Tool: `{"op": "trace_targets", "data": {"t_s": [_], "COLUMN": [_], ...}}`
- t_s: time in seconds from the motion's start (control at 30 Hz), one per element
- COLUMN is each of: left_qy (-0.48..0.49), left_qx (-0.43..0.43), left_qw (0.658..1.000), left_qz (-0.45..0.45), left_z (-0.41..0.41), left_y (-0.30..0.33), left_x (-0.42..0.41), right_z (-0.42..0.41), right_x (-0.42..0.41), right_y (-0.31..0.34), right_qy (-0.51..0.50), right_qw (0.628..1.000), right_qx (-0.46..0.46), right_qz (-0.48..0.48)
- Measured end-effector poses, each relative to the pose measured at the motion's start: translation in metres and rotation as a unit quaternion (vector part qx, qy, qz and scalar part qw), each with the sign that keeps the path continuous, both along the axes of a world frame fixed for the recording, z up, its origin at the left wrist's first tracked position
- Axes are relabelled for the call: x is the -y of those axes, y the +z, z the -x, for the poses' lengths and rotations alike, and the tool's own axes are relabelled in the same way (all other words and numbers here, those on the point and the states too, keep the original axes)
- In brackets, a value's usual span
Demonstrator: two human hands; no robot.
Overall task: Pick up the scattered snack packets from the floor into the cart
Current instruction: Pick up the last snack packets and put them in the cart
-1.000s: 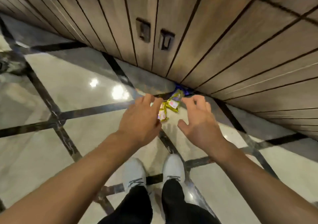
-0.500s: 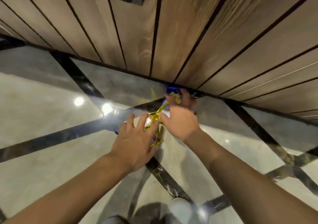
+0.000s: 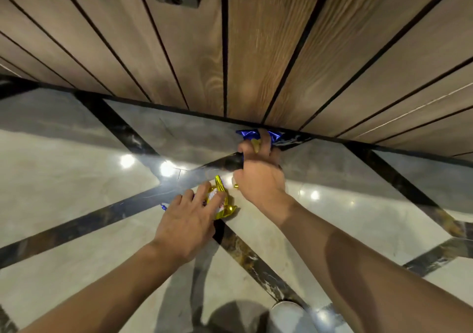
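A shiny gold snack packet [image 3: 223,204] lies on the marble floor, and my left hand [image 3: 190,216] covers its left side with fingers curled over it. A blue foil packet [image 3: 247,135] lies against the foot of the wooden wall. My right hand [image 3: 259,170] reaches over it, fingers curled around the blue packet and a bit of gold wrapper [image 3: 255,144]. A small gold scrap [image 3: 236,186] shows under that wrist. The cart is out of view.
A wood-panelled wall [image 3: 256,51] with dark grooves rises right behind the packets. The glossy marble floor [image 3: 76,179] has dark inlaid strips and light reflections. My white shoe [image 3: 289,312] is at the bottom edge.
I have bent lower and closer to the floor. My hands went from spread above the packets to closing on them, the right reaching to the wall, the left on the gold packet.
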State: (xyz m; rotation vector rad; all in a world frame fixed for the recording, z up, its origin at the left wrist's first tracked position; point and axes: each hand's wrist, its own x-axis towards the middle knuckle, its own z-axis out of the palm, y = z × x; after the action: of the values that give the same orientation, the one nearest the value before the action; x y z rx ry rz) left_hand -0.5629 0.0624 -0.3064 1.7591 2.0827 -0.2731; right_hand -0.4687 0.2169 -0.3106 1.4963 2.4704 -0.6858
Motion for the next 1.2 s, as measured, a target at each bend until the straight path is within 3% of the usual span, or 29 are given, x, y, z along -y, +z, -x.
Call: {"op": "trace_targets", "data": {"t_s": [0.2,0.43,0.57,0.7,0.8,1.03,1.2], "left_qy": [0.158,0.331,0.399,0.436,0.45,0.554,0.595], "left_qx": [0.073,0.161,0.204,0.2,0.201,0.178,0.142], "left_qw": [0.983,0.921,0.877,0.856,0.849,0.779,0.744], "left_qz": [-0.065,-0.128,-0.174,-0.193,-0.192,-0.232,-0.27], "left_z": [0.017,0.021,0.027,0.024,0.018,0.017,0.022], "left_y": [0.006,0.011,0.066,0.181,0.299,0.605,0.757], "left_x": [-0.005,-0.029,-0.022,0.019,0.056,0.108,0.154], "right_z": [-0.005,0.002,0.005,-0.002,0.0,0.025,0.052], "right_x": [0.01,0.013,0.033,0.061,0.078,0.143,0.185], "right_y": [0.002,0.029,0.085,0.193,0.311,0.613,0.756], "right_qy": [0.018,0.06,0.091,0.158,0.161,0.219,0.228], "right_qw": [0.999,0.998,0.992,0.979,0.976,0.964,0.956], "right_qx": [-0.032,-0.037,-0.081,-0.126,-0.142,-0.14,-0.173], "right_qz": [-0.014,-0.001,0.009,0.036,0.044,0.05,0.07]}}
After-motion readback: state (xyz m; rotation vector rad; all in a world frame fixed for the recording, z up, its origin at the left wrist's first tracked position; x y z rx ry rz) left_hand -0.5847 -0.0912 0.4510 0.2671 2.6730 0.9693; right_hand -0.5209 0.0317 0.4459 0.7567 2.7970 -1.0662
